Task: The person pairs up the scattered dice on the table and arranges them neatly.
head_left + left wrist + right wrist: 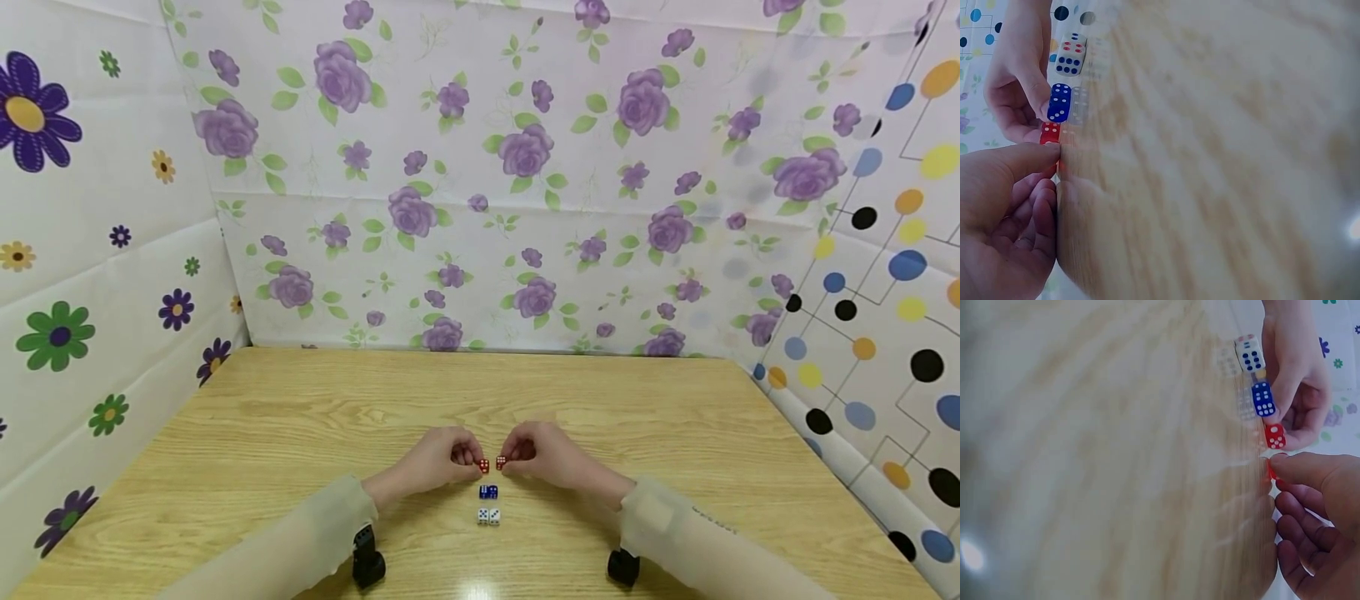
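Observation:
My left hand (447, 457) pinches a red die (484, 466) between thumb and fingertips at the table surface. Opposite it, my right hand (546, 454) pinches a second red die (501, 462), with a small gap between the two. Just nearer to me lie two blue dice (488, 492) side by side, touching. Nearer still, two white dice (488, 517) with coloured pips sit in a matching pair. In the left wrist view, my left thumb covers most of its red die (1051, 167); the right thumb likewise hides much of the other red die (1270, 469).
The dice lie on a wood-grain table (315, 400) with a glossy surface. Behind it hangs a cloth with purple roses (525, 150). A flowered cloth (60, 275) stands on the left and a dotted cloth (892, 333) on the right.

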The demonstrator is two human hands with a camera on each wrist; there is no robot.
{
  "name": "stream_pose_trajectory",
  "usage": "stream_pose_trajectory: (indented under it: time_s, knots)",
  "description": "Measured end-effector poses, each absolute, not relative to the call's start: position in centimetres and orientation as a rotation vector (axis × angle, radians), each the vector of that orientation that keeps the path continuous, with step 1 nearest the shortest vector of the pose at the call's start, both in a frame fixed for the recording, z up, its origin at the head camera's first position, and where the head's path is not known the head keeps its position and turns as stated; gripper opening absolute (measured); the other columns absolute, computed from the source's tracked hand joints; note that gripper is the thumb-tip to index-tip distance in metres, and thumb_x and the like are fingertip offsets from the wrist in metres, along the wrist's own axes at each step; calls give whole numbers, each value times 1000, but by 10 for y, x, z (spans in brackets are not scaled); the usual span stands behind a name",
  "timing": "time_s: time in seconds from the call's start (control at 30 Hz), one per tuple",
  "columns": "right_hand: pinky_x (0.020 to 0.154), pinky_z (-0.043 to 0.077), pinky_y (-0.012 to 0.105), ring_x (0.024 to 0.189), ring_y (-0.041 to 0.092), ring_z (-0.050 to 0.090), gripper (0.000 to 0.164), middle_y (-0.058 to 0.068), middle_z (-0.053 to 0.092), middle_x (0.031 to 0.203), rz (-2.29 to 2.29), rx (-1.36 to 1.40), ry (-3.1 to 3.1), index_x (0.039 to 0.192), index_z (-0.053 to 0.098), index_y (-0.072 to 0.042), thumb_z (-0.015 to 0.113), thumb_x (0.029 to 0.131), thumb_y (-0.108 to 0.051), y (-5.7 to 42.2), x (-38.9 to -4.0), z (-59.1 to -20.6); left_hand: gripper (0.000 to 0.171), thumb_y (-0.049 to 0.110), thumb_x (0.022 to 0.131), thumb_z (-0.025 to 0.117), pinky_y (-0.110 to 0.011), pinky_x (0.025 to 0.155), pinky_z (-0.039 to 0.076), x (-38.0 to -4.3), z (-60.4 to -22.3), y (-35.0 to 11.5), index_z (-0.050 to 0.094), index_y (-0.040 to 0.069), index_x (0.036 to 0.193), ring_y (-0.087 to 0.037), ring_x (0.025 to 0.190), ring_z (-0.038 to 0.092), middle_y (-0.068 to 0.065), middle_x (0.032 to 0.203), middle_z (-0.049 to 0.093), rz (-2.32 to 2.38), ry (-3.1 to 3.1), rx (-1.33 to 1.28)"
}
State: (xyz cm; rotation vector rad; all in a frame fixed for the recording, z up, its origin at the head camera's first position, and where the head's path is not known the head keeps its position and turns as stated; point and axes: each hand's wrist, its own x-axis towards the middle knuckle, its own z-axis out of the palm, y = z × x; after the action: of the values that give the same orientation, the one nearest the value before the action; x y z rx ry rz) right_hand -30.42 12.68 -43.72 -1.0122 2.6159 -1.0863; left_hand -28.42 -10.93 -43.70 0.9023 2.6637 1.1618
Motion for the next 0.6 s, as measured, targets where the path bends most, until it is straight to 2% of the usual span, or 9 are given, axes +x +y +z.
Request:
stream_pose_trajectory:
  time_s: [0.13, 0.6]
  knots:
    - [67, 53, 19, 75, 1, 61, 10, -5, 69, 88, -1062, -1024, 2627, 95, 71, -15, 76, 87, -16, 123, -300, -437, 9, 9, 86, 76, -18, 64, 47, -284, -438, -110, 68, 7, 92, -3, 70, 54, 0, 83, 64, 1176, 2660, 903]
    - [64, 51, 18, 71, 1, 58, 10, -2, 68, 84, -1046, -1075, 2650, 90, 70, -14, 78, 85, -17, 118, -299, -440, 10, 9, 86, 76, -18, 64, 46, -283, -437, -109, 69, 6, 93, -3, 71, 53, -1, 85, 64, 1169, 2659, 911]
